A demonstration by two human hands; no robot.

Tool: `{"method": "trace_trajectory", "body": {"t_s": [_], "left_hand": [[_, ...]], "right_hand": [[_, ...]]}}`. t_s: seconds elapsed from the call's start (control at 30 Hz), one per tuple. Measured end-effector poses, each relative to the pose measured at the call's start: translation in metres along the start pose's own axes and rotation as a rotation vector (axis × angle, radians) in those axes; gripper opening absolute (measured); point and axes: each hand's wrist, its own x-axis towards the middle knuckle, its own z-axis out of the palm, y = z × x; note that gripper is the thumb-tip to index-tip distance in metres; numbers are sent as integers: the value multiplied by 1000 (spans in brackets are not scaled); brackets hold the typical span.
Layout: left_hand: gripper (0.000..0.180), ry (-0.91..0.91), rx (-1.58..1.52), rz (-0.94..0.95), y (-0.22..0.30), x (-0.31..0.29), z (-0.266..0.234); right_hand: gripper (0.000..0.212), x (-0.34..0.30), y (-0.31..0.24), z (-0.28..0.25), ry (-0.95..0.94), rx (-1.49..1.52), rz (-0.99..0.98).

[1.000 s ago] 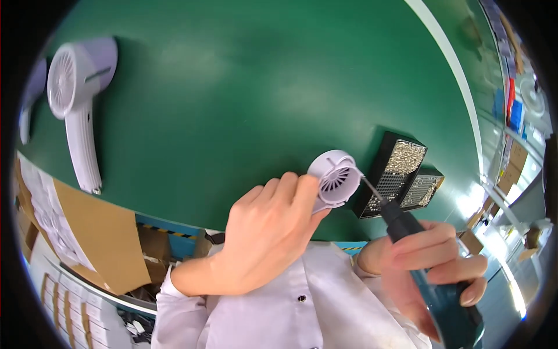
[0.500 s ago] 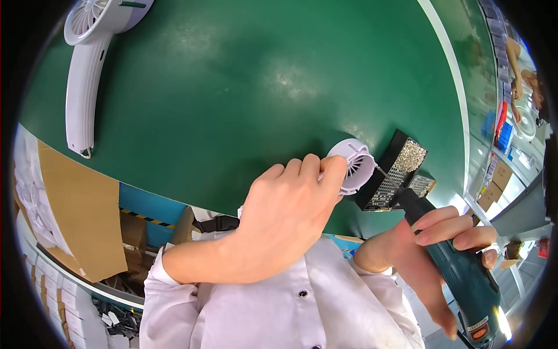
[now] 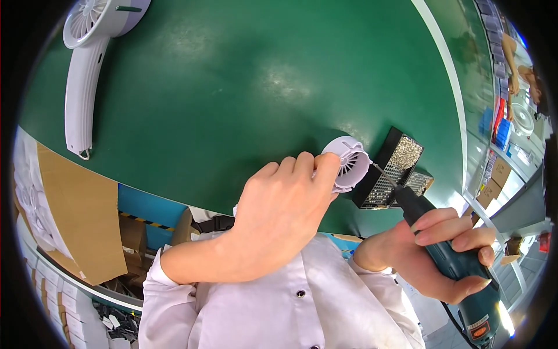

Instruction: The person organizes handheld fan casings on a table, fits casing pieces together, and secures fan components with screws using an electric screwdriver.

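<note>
My left hand is closed around a pale lavender round fan housing with radial ribs inside, its open side turned to the right. In my right hand is a dark green electric screwdriver with a black nose, fingers and thumb wrapped around its body. The thin bit points up-left to the housing's right rim. Something small shows at the bit's tip; whether it touches the rim I cannot tell. Below the bit lies a black screw tray with a perforated plate and a heap of small screws.
A second, smaller screw tray adjoins the first. On the green table, a white handheld fan lies at far left. Brown cardboard stands below the table's left edge. Another person's arm shows at far right.
My right thumb has swung up from hanging below the screwdriver to rest against its body. The housing and left hand sit slightly further left in view, as do the trays.
</note>
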Motion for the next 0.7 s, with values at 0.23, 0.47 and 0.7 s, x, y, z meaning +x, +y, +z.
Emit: {"method": "trace_trajectory", "body": {"t_s": [0.23, 0.47, 0.7], "left_hand": [[38, 44, -55, 0, 3, 0, -6], [41, 138, -141, 42, 1, -2, -9], [45, 164, -136, 56, 7, -3, -10]], "right_hand": [[50, 3, -13, -4, 82, 76, -77], [49, 4, -23, -8, 200, 222, -178], [49, 2, -28, -19, 294, 309, -223]]}}
